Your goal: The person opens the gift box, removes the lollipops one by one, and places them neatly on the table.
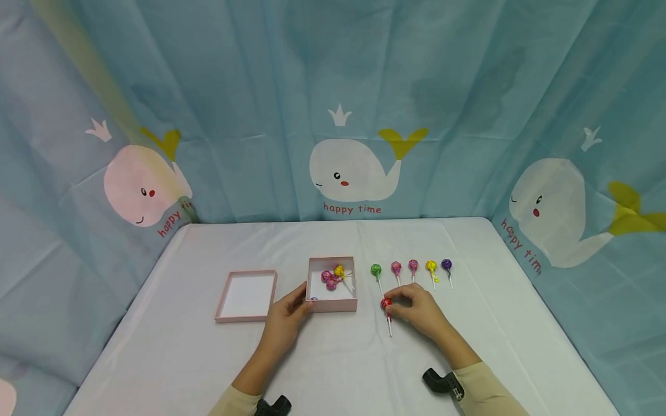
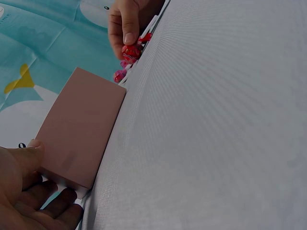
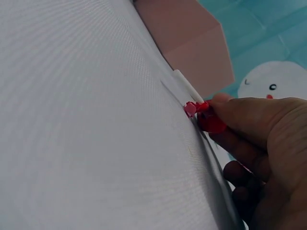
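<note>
My left hand (image 1: 285, 315) holds the pink box (image 1: 333, 306) at its left front corner, thumb on the front wall and fingers along the side, as the left wrist view (image 2: 79, 129) also shows. Inside the box lie several lollipops with pink and yellow wrappers; a bit of another shows at the near left corner. To the box's right, my right hand (image 1: 416, 310) pinches a red lollipop (image 1: 385, 303) by its wrapped head, its white stick pointing toward me. Thumb and fingertips meet on the red wrapper (image 3: 211, 121) in the right wrist view.
Behind my right hand stands a row of lollipops: green (image 1: 376, 270), two pink (image 1: 413, 265), yellow (image 1: 431, 266) and purple (image 1: 446, 264). The shallow pink lid (image 1: 221, 306) lies left of the box. A white cloth (image 1: 333, 370) covers the table; a whale-print curtain (image 1: 260, 173) hangs around it.
</note>
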Tool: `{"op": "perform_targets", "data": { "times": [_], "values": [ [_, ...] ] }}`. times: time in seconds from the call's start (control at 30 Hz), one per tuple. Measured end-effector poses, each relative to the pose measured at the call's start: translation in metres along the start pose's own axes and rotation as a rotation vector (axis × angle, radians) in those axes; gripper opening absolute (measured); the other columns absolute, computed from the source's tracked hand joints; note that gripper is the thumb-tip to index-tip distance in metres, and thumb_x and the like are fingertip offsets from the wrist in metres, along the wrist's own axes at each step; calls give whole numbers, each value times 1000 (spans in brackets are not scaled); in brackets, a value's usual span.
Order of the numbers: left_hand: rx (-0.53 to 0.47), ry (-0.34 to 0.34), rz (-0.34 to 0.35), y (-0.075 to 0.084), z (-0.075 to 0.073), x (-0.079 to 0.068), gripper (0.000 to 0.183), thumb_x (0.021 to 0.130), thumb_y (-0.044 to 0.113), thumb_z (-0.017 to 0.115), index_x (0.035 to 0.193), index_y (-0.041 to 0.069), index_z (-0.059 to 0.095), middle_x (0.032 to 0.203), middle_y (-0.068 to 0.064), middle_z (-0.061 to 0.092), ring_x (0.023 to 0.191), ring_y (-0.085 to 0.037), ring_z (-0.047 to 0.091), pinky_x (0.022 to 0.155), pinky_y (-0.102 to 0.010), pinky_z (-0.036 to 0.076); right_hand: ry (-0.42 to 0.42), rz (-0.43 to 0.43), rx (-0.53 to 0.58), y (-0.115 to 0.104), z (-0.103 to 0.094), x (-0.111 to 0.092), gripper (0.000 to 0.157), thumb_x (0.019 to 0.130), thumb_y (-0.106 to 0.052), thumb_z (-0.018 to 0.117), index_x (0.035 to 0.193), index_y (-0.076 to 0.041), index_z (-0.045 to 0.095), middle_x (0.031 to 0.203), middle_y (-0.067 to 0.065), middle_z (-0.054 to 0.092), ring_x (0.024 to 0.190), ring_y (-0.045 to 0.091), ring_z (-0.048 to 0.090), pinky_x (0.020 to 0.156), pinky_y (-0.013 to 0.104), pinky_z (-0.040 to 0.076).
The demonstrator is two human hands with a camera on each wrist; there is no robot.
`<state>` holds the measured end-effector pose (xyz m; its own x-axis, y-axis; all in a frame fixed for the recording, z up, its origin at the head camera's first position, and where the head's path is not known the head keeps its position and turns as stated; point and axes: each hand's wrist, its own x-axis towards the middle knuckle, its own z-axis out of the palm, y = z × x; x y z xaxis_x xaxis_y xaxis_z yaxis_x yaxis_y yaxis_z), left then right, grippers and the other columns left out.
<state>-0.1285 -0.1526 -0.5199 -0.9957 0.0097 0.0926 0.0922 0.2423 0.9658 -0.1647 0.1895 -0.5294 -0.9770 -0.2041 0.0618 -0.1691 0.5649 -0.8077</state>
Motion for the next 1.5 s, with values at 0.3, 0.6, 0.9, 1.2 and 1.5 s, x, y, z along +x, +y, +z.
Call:
{"op": "perform_targets", "data": {
  "times": [0.3, 0.6, 0.9, 1.2, 1.5],
  "values": [
    [18, 27, -35, 1, 2, 0, 56, 95, 19, 74, 148, 10, 56, 150, -10, 56, 138, -30, 54, 110, -37, 47, -1, -31, -4, -3, -1, 1, 25, 83, -28, 87, 106, -30, 78, 109, -13, 69, 109, 12, 61, 100, 39, 53],
    [10, 16, -31, 0, 1, 2, 56, 95, 25, 74, 148, 15, 56, 149, -5, 57, 138, -26, 55, 111, -35, 47, -1, -52, -14, -11, -3, 1, 27, 84, -26, 87, 109, -28, 77, 112, -12, 69, 108, 14, 61, 96, 40, 55],
    [-11, 2, -11, 1, -2, 2, 56, 95, 25, 74, 148, 15, 56, 148, -5, 58, 137, -25, 56, 109, -29, 49, -7, -82, -25, -20, -1, 4, 28, 85, -26, 86, 112, -25, 77, 114, -12, 68, 108, 15, 61, 98, 45, 53],
    [11, 9, -20, 1, -1, 1, 55, 97, 24, 73, 148, 16, 56, 149, -4, 58, 137, -26, 55, 110, -31, 48, -16, -189, -66, -64, -9, 28, 28, 87, -26, 84, 113, -29, 76, 117, -13, 70, 114, 15, 59, 102, 50, 53],
    [3, 2, -3, -3, 0, 1, 56, 96, 26, 73, 148, 14, 56, 149, -5, 58, 136, -25, 56, 110, -31, 48, -112, -396, -174, -114, -13, 70, 28, 87, -20, 84, 114, -23, 77, 114, -13, 71, 114, 13, 56, 96, 45, 53]
  ]
}}
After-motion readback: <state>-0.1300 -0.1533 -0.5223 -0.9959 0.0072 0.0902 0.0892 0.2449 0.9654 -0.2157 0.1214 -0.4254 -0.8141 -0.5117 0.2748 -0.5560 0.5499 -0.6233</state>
